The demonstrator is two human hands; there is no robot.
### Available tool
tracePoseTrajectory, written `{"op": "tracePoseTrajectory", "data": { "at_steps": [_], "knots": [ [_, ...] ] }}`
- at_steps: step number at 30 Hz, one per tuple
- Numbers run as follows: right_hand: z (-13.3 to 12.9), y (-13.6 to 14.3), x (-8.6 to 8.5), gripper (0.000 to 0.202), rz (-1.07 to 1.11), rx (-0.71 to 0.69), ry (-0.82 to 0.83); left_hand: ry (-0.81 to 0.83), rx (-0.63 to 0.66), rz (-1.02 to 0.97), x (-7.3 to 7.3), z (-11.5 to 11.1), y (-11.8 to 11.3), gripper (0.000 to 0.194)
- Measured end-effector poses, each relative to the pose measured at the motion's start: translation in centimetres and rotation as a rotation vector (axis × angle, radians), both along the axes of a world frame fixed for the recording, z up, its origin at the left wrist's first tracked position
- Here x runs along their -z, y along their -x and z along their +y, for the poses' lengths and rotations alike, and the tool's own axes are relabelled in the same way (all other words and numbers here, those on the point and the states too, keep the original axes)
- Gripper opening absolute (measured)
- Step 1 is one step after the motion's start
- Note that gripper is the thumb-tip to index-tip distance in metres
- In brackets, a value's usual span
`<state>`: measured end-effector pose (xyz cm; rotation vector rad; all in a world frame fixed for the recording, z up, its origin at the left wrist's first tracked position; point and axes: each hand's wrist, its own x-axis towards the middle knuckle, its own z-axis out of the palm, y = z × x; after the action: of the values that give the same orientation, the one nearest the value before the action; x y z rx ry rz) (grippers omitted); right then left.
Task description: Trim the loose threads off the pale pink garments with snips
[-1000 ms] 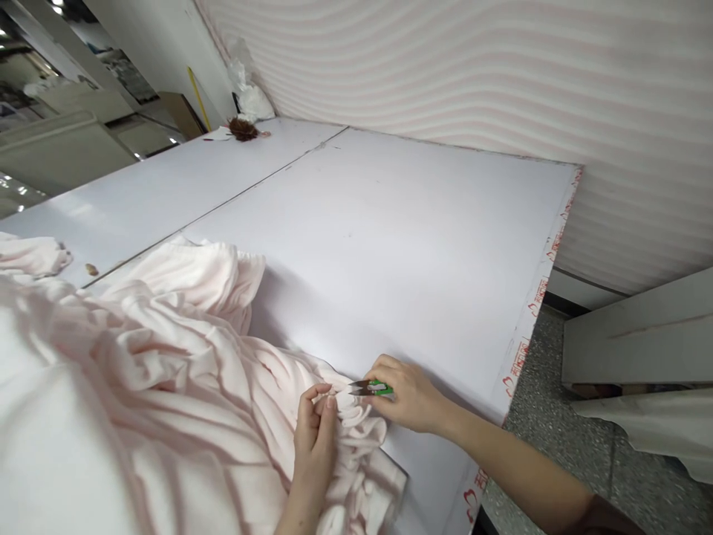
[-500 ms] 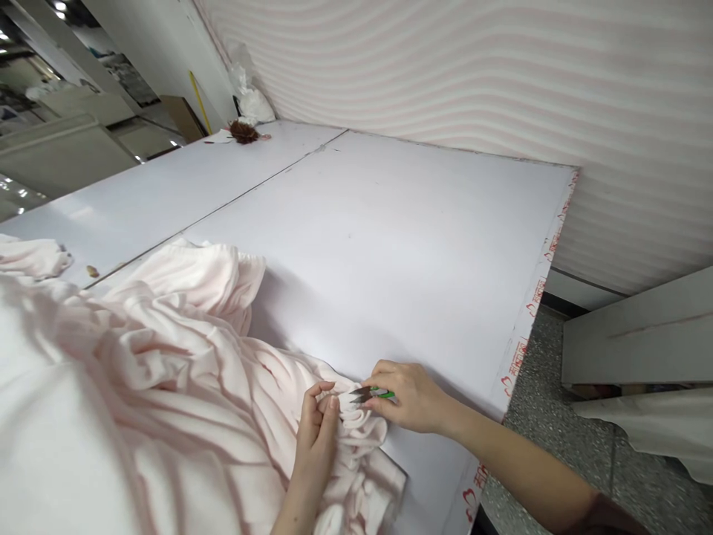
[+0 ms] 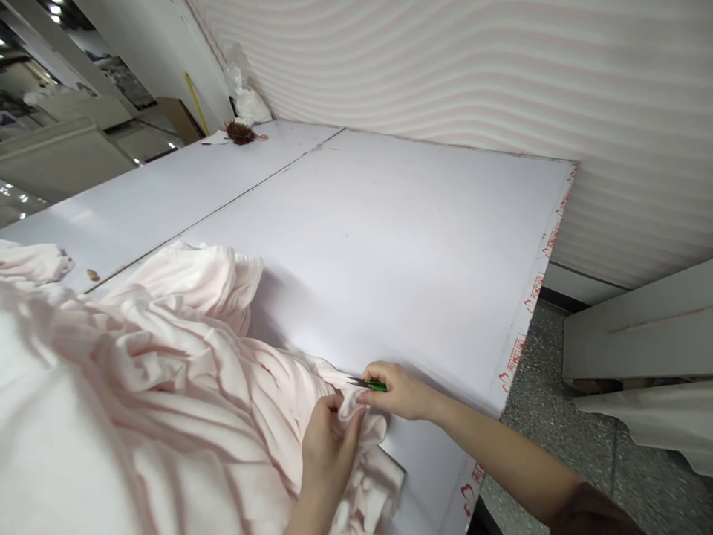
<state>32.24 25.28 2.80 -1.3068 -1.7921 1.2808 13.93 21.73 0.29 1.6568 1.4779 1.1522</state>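
Note:
Pale pink, soft fabric lies heaped in deep folds over the near left of the table. At its right end, my left hand pinches a fold of the fabric between thumb and fingers. My right hand is closed around small green-handled thread snips, their dark pointed blades facing left, just above the bunched fabric. The right thumb and fingertips are close to the fold beside my left hand; whether they touch it I cannot tell.
The white table has a seam and red-printed edge tape on the right. At its far end lie a brown tuft and a clear plastic bag. Striped pale cloth hangs along the back. A light panel stands right, above speckled floor.
My left hand has shifted right and its thumb now reaches toward the right hand. The snips have moved slightly up and left, and their blades look closer together.

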Motion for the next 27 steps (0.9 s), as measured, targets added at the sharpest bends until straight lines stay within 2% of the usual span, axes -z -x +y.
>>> {"op": "tracePoseTrajectory", "data": {
  "at_steps": [2,5,7,9,12,14,16,19,23,25,27],
  "knots": [
    [-0.7,0.1,0.1,0.012,-0.042,0.068,-0.164,-0.212,-0.070,0.139,0.0,-0.4,-0.2,0.007],
    [-1.8,-0.3,0.0,0.027,-0.175,0.135,-0.303,-0.501,-0.043,0.208,-0.4,-0.6,0.0,0.015],
    [-2.3,-0.8,-0.3,0.030,-0.213,0.120,-0.285,-0.636,0.040,0.265,-0.7,-0.6,0.2,0.021],
    [-2.7,-1.1,-0.9,0.029,-0.152,0.073,-0.209,-0.707,0.090,0.308,-1.0,-0.5,0.3,0.024],
    [-3.2,-1.2,-2.2,0.028,0.017,0.031,-0.103,-0.726,0.111,0.336,-1.3,-0.5,0.3,0.024],
    [-3.4,-0.6,-2.8,0.030,0.072,0.008,-0.090,-0.719,0.127,0.339,-1.4,-0.6,0.3,0.023],
    [-3.4,0.2,-2.7,0.026,0.060,-0.015,-0.122,-0.718,0.134,0.343,-1.4,-0.7,0.3,0.021],
    [-2.7,1.5,-1.9,0.007,0.086,-0.018,-0.151,-0.711,0.118,0.340,-1.3,-0.8,0.3,0.021],
    [-1.6,1.7,-0.9,0.011,0.214,0.113,-0.036,-0.698,0.106,0.328,-1.4,-0.9,0.5,0.026],
    [-1.4,1.0,-1.1,0.013,0.211,0.184,0.044,-0.708,0.100,0.336,-1.3,-0.9,0.6,0.027],
    [-1.5,0.1,-1.7,0.014,0.136,0.172,0.039,-0.713,0.095,0.337,-1.3,-0.8,0.7,0.028]
  ]
}}
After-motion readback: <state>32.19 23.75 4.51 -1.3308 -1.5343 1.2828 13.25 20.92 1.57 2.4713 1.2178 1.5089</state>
